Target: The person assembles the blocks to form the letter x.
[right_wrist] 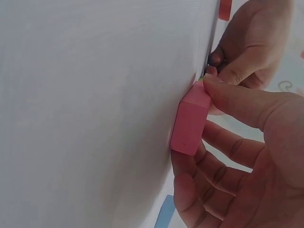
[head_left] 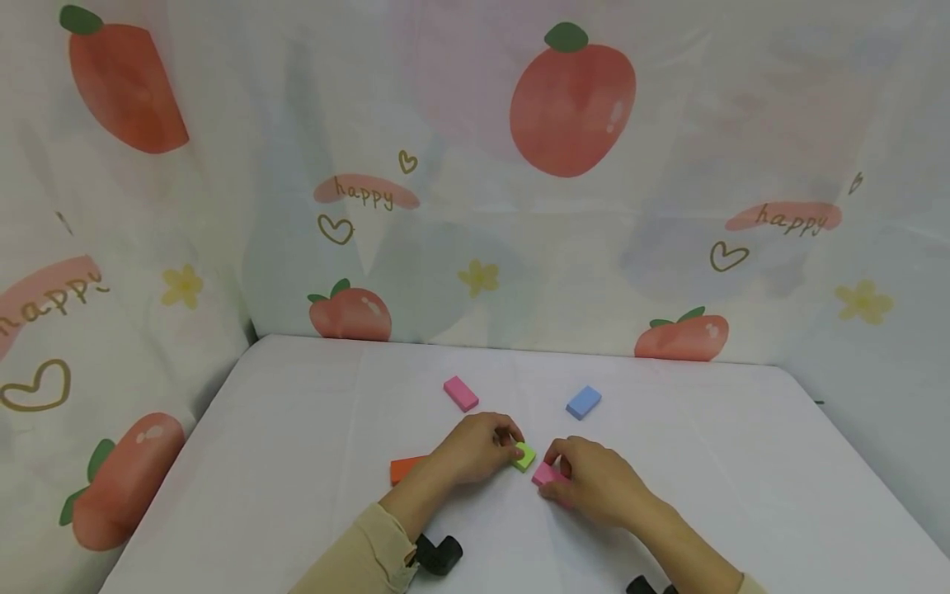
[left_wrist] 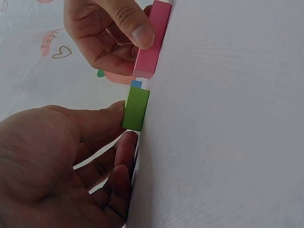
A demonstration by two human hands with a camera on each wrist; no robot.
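My left hand pinches a green block between thumb and fingers, low on the white table. Just right of it, my right hand grips a pink block, also at the table surface. In the left wrist view the green block stands close to the end of the pink block; a narrow gap parts them. The right wrist view has the thumb on one side of the pink block and fingers on the other, with the green block mostly hidden behind it.
Beyond the hands lie another pink block and a blue block. An orange block is partly covered by the left forearm. A printed cloth rises behind the table's far edge and at its left side.
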